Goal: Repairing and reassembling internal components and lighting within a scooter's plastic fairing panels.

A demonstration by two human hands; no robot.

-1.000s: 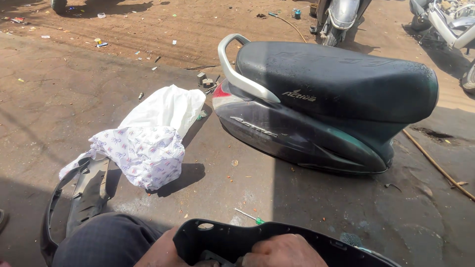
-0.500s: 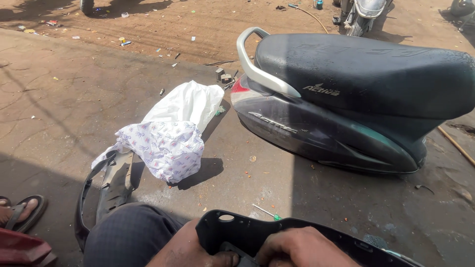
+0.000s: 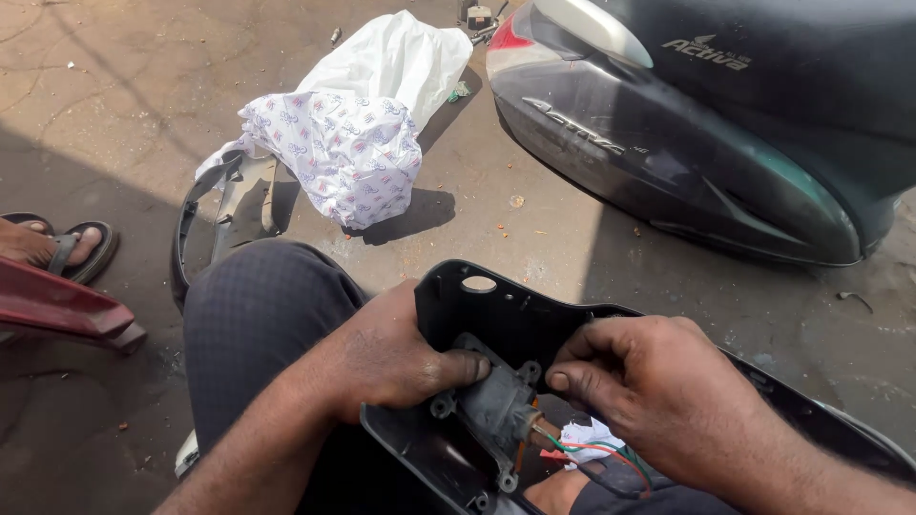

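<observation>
Head view:

- Left hand [image 3: 386, 358]: closed over the near edge of the black plastic panel [image 3: 496, 310], thumb pressed flat against the grey metal fitting [image 3: 496, 405]; fingers curled under the panel and out of sight.
- Right hand [image 3: 658, 391]: fingers bunched together, tips bearing on the upper right corner of the grey metal fitting, pinching at its edge.
- Black plastic panel: lies across the person's lap, inner face up, an oval hole near its top edge.
- Grey metal fitting: seated in the panel's hollow, with round mounting ears at its corners.
- Wires [image 3: 596, 456]: red, green and black, running from the lower end of the fitting toward a scrap of white cloth [image 3: 592, 437].
- Step in hand, by judgement: working the fitting in its seat, one hand steadying and the other working the corner.
- Next move, by judgement: calls for a firm hold on the panel and slack kept in the wires.
- Scooter [image 3: 706, 124]: dark bodied, lying just beyond the panel on the concrete ground [image 3: 95, 114].
- Patterned white bag [image 3: 353, 133]: on the ground, resting partly on a dark trim piece [image 3: 224, 215].
- Sandalled foot [image 3: 57, 246]: another person's, at the left edge, above a red part [image 3: 57, 310].
</observation>
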